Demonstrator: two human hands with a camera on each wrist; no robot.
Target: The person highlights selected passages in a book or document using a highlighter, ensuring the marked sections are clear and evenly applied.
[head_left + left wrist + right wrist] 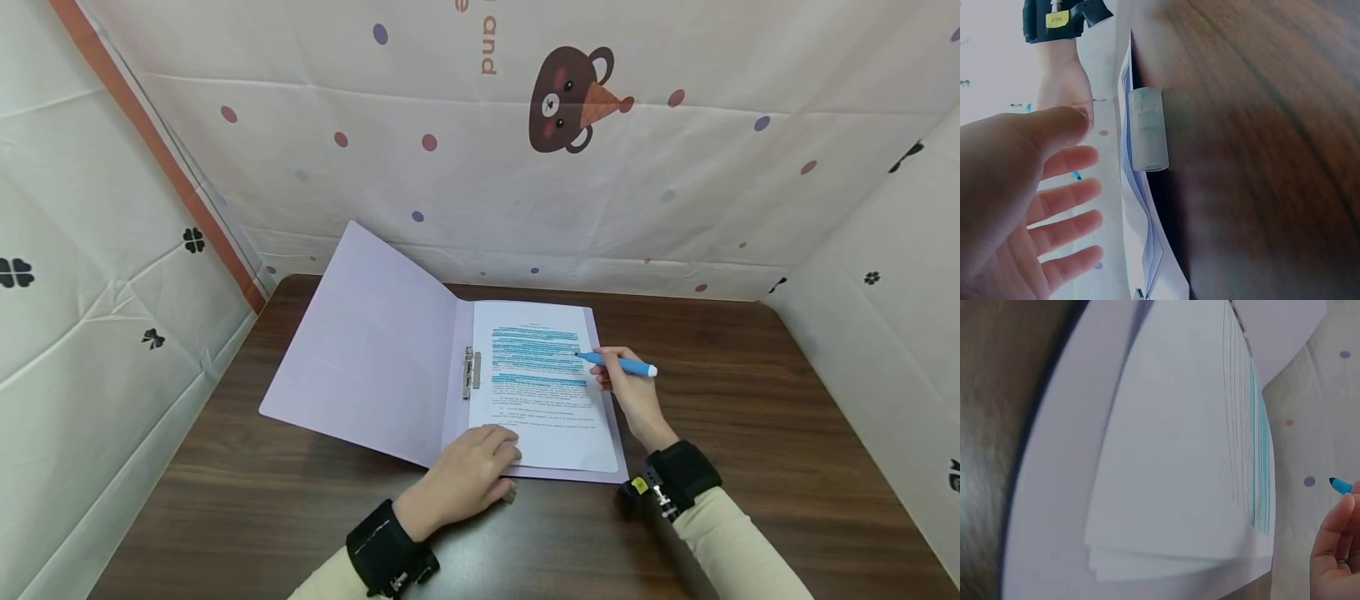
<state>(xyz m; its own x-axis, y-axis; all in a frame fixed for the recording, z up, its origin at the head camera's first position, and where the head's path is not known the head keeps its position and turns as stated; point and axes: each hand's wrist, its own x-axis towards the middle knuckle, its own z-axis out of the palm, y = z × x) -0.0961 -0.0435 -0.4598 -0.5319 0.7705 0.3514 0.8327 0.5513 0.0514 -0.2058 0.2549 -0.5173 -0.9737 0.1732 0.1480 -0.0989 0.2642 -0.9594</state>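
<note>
My right hand (pixel 628 390) pinches a blue highlighter (pixel 637 367) over the right side of a printed sheet (pixel 555 446). The tip points left, at the end of a text line. Many lines in the upper part bear blue marking (pixel 536 346); the lower lines are plain. My left hand (pixel 465 471) lies with relaxed fingers at the bottom edge of the sheet and the open lilac folder (pixel 375 358). A translucent cap (pixel 1149 128) lies by the folder's edge, near the left thumb. In the right wrist view, the highlighter (pixel 1341 485) shows only its tip end.
A metal clip (pixel 470 372) sits along the folder's spine, at the sheet's left edge. The folder's cover spreads left on the dark wooden table (pixel 720 375). Patterned cloth (pixel 450 183) hangs behind and on both sides. Black camera bands (pixel 682 475) circle both wrists.
</note>
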